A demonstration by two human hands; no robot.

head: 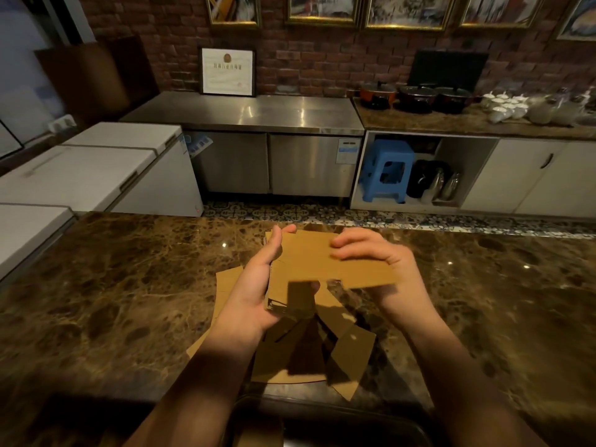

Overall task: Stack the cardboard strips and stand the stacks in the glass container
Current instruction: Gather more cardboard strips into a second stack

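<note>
A dark-rimmed container [329,414] at the near edge is cut off by the frame and deep in shadow; whether it is glass, or what it holds, cannot be told. The loose cardboard strips [351,353] on the marble surface [129,285] lie partly hidden under both forearms. The surface stretches bare to left and right, its far edge just beyond the hands. Above the loose pile, the left hand [258,285] grips a stack of strips [283,291] on edge, fingers curled round it. The right hand [377,256] pinches one wide strip [335,266] and holds it against the stack's top.
</note>
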